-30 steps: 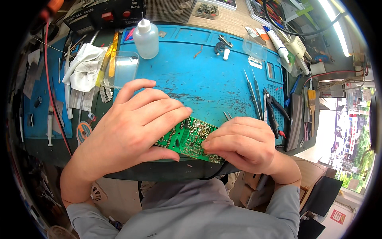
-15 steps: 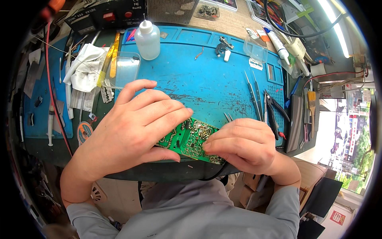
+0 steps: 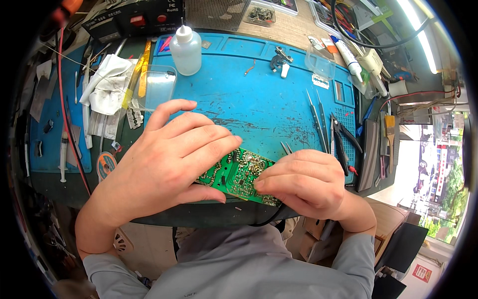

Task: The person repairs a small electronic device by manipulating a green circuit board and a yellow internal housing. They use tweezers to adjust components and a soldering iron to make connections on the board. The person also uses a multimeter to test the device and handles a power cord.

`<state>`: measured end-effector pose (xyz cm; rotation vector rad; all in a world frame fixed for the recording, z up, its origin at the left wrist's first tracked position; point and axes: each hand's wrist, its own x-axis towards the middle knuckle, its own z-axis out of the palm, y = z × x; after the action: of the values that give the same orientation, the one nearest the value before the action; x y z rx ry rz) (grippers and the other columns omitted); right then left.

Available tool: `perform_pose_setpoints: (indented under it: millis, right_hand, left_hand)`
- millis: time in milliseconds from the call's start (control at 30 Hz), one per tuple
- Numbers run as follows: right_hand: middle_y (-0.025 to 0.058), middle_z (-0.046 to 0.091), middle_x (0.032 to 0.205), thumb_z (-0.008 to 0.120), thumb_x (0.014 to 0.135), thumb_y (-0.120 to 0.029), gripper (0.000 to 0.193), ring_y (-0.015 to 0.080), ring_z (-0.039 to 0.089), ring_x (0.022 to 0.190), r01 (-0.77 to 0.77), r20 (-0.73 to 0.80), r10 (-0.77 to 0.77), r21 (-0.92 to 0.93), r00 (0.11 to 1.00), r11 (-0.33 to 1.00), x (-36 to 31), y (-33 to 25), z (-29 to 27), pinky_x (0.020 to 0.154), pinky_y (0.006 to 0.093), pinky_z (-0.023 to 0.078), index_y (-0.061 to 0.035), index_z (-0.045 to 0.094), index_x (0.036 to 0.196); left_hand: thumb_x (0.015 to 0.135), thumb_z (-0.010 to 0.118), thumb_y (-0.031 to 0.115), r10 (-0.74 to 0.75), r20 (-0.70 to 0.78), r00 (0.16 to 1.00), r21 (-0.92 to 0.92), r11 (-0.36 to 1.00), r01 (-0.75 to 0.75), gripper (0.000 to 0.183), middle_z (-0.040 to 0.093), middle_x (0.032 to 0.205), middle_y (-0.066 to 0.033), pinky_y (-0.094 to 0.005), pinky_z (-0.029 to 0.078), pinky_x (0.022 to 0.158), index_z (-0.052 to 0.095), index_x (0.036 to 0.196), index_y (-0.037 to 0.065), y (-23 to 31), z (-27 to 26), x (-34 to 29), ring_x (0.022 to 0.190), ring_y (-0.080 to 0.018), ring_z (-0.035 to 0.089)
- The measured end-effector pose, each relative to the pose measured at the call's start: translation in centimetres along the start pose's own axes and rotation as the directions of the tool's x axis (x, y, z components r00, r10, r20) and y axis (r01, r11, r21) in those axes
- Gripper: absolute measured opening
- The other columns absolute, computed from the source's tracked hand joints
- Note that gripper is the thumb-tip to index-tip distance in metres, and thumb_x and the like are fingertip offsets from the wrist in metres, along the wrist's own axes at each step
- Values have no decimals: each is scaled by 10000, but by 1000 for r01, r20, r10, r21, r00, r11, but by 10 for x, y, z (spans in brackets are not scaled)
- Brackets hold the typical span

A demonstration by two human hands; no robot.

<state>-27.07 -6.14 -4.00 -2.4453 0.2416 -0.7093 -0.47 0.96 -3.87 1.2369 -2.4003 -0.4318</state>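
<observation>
A green circuit board (image 3: 233, 175) is held at a slant over the front edge of the blue mat, its side with solder joints and small parts facing up. My left hand (image 3: 174, 154) lies over its left end, fingers along the far edge and thumb at the near edge, closed on it. Over the right end, my right hand (image 3: 308, 182) is closed in a pinch, fingertips touching the board's surface. Whatever is between those fingers is hidden. Two thin metal tips (image 3: 286, 148) show just beyond the right knuckles; whether that hand holds them I cannot tell.
The blue mat (image 3: 224, 94) carries a dropper bottle (image 3: 186, 52), tweezers (image 3: 318, 119), black-handled cutters (image 3: 343, 137) and a razor blade (image 3: 320, 81). Crumpled white tissue (image 3: 109, 84), a clear plastic box (image 3: 158, 87) and a solder wick spool (image 3: 106, 165) are at left.
</observation>
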Motion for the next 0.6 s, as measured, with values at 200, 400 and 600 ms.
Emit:
perform_pose_setpoints:
  millis: [200, 400, 600]
  right_hand:
    - [75, 734, 896, 766, 732, -66, 234, 211, 717, 743, 38, -15, -39, -50, 999, 998, 1, -2, 1, 609, 312, 572, -35, 734, 962]
    - [62, 729, 879, 777, 724, -61, 214, 188, 717, 723, 52, -31, -56, -105, 998, 993, 2, -5, 3, 585, 294, 569, -42, 734, 933]
    - [61, 729, 873, 784, 724, -59, 207, 189, 721, 728, 32, -46, -37, -120, 998, 992, 0, -7, 6, 589, 289, 572, -44, 730, 923]
  left_hand:
    - [674, 809, 510, -3, 2, 1000, 4, 1000, 3, 768, 686, 1175, -61, -507, 358, 1134, 655, 1270, 51, 1, 0, 0, 1114, -258, 622]
    - [689, 805, 492, 3, -1, 1000, 8, 1000, -3, 742, 689, 1163, -59, -505, 358, 1133, 656, 1267, 51, 1, -1, 0, 1112, -252, 625]
    - [693, 807, 482, 6, -13, 1000, 0, 1000, -6, 732, 691, 1151, -57, -506, 358, 1132, 656, 1260, 43, 1, -1, -1, 1102, -249, 629]
